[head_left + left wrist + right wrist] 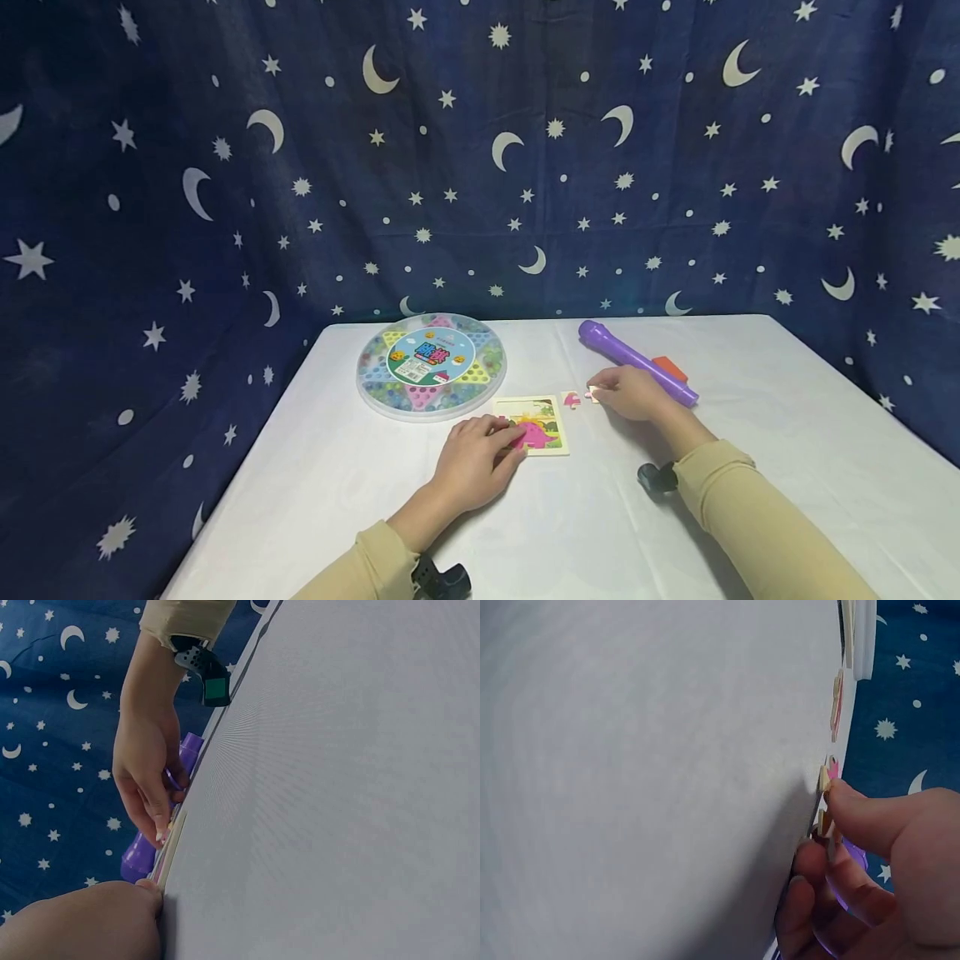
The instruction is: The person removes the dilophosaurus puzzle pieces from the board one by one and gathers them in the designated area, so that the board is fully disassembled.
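A small square jigsaw board (556, 427) with a pink dinosaur picture lies on the table. My left hand (477, 460) rests over its left side, fingers on the picture and thumb by the near edge. To the right of the board, my right hand (628, 392) pinches a small puzzle piece (826, 780) between thumb and fingers, at table level. Another pale edge (823, 823) shows between those fingers, partly hidden. One loose pink and cream puzzle piece (571, 400) lies between the board and my right hand. In the left wrist view, the board is edge-on beside my left thumb.
Just behind my right hand lies a purple toy microphone (630, 360), with an orange-red block (670, 367) beside it. A round Chinese checkers set (432, 367) sits at the back left. A dark blue curtain (465, 167) borders the white-covered table (315, 500).
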Tool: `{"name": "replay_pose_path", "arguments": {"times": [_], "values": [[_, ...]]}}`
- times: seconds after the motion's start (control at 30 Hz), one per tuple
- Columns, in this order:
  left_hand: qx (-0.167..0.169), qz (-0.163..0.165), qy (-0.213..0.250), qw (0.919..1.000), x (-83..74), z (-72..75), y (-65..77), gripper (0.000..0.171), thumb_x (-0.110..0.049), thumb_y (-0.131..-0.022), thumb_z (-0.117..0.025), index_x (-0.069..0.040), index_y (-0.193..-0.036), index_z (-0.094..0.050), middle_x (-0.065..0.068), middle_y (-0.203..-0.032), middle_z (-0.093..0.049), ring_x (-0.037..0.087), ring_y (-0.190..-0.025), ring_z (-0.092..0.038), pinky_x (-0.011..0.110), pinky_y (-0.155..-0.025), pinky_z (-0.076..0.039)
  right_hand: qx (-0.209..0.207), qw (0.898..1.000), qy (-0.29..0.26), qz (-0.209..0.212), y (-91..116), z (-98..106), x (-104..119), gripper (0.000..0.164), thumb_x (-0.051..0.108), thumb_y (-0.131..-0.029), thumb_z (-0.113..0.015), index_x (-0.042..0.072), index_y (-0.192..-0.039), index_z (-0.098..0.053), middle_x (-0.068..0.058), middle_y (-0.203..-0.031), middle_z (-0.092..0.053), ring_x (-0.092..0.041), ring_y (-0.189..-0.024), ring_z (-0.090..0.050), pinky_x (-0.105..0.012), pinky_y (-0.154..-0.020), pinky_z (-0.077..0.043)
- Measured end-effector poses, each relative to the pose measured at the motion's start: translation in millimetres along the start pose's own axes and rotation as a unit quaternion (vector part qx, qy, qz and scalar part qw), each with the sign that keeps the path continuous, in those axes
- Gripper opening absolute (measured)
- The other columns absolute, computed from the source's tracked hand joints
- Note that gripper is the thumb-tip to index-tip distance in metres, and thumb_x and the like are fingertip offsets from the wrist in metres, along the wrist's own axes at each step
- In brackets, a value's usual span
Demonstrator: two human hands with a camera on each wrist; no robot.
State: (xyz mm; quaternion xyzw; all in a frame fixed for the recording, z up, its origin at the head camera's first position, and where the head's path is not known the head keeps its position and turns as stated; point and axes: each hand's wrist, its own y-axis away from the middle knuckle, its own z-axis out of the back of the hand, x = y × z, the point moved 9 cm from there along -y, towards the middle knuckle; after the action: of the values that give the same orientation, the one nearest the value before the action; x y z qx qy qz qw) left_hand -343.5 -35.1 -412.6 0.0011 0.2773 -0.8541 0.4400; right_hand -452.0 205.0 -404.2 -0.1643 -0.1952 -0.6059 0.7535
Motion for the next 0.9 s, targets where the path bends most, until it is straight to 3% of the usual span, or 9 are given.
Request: {"name": "replay_pose_path", "arguments": {"times": [0.47,0.67,0.9], "values": [[0.0,0.001,-0.006,1.0,0.4,0.2,-0.1,0.038,-0.04,-0.1,-0.064,-0.022,-0.133,-0.071,0.002,-0.122,-0.065,0.021,-0.115,-0.06,0.046,-0.103,-0.042,-0.025,0.998,0.032,0.046,0.0,0.0,19.1,0.022,0.014,-0.096,-0.07,0.005,-0.115,-0.074,-0.019,-0.114,-0.071,-0.042,-0.115,-0.062,-0.059,-0.1,-0.045],[0.002,0.001,-0.008,1.0,0.8,-0.8,-1.1,0.038,-0.041,-0.1,-0.064,-0.023,-0.133,-0.072,0.002,-0.123,-0.065,0.02,-0.115,-0.059,0.045,-0.103,-0.042,-0.027,0.999,0.023,0.041,-5.4,-7.5,40.2,0.021,0.014,-0.097,-0.069,0.008,-0.117,-0.073,-0.016,-0.117,-0.07,-0.04,-0.119,-0.059,-0.059,-0.103,-0.042],[0.009,0.002,-0.012,0.9999,0.5,-1.9,-1.2,0.038,-0.041,-0.1,-0.063,-0.022,-0.133,-0.071,0.002,-0.124,-0.065,0.02,-0.116,-0.059,0.046,-0.104,-0.042,-0.02,0.997,0.03,0.07,-6.8,-23.2,69.3,0.016,0.016,-0.096,-0.07,0.01,-0.11,-0.075,-0.007,-0.108,-0.072,-0.035,-0.116,-0.062,-0.056,-0.102,-0.045]]}}
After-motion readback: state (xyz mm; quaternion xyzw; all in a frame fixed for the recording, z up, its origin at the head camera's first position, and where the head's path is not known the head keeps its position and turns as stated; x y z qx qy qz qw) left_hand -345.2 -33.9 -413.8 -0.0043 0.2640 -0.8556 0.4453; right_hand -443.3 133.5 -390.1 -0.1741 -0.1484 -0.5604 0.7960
